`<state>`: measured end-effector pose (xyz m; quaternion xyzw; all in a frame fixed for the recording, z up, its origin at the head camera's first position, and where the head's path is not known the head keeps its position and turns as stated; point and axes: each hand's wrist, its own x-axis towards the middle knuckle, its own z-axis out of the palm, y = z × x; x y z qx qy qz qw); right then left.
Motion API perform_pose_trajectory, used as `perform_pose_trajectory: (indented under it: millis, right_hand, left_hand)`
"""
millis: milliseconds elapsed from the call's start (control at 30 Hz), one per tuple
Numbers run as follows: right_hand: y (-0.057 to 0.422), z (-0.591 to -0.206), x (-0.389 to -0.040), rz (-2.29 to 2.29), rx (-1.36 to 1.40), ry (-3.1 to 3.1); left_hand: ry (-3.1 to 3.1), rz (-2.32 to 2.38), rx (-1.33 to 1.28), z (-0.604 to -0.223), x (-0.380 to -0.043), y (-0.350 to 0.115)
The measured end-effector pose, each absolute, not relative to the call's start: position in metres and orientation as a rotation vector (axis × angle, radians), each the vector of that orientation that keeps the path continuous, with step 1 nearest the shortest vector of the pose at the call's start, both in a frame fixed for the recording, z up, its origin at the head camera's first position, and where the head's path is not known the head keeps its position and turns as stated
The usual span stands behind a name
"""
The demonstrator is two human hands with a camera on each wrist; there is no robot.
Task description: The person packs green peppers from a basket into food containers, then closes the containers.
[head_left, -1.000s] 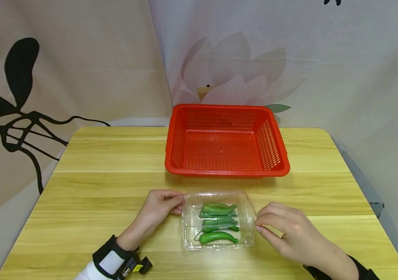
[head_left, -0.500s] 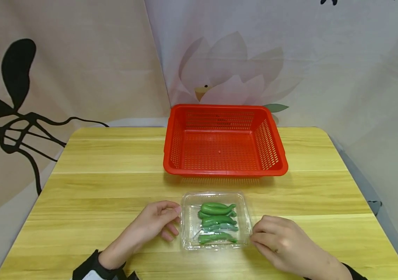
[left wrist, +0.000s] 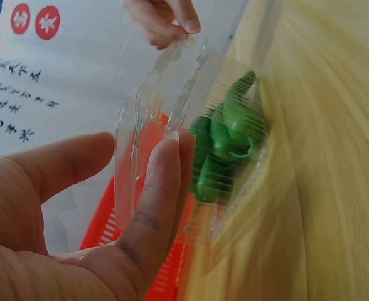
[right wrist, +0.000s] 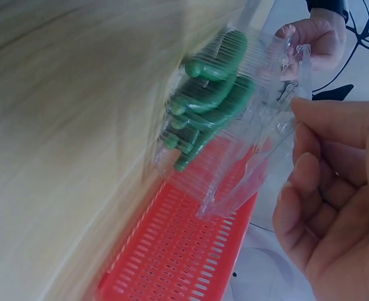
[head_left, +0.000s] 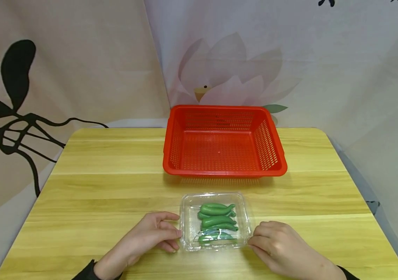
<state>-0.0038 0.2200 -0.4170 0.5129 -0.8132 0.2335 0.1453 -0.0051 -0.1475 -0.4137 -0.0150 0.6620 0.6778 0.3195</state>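
A clear plastic clamshell box [head_left: 244,217] stands on the table, with several green chili peppers [head_left: 216,221] inside it. Its two rims show a narrow gap between them in the left wrist view. My left hand [head_left: 151,237] is at the box's left side, its fingertips [left wrist: 183,147] right at the rim and the thumb held apart from them. At the box's near right corner, my right hand [head_left: 283,247] pinches the rim between thumb and forefinger, its other fingers curled in, as the right wrist view shows [right wrist: 335,182].
Behind the box, a red plastic basket [head_left: 225,173] with slotted walls sits at the back of the wooden table [head_left: 114,186]. A printed cloth [head_left: 114,66] hangs beyond the table's far edge.
My left hand has come off the upper left side and slid nearer me along the edge. My right hand has moved down toward the near right corner. The lid now lies lower over the peppers.
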Motion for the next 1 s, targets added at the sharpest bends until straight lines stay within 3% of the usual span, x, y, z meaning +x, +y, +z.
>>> perform_pose_trajectory:
  millis: [333, 533, 800, 1000]
  right_hand:
    - [0.216, -0.425, -0.002, 0.644, 1.451, -2.329]
    - [0.219, -0.423, -0.001, 0.894, 1.321, -2.427]
    - [0.230, -0.415, -0.002, 1.457, 0.636, -2.810]
    - [0.236, -0.416, -0.009, 1.737, 0.413, -3.063]
  left_hand:
    - [1.706, 1.843, -0.054, -0.423, -0.003, -0.140]
    - [1.723, 1.843, -0.084, -0.426, -0.004, -0.138]
    - [1.749, 1.824, -0.099, -0.427, -0.005, -0.138]
    - [1.748, 1.828, -0.100, -0.428, -0.005, -0.137]
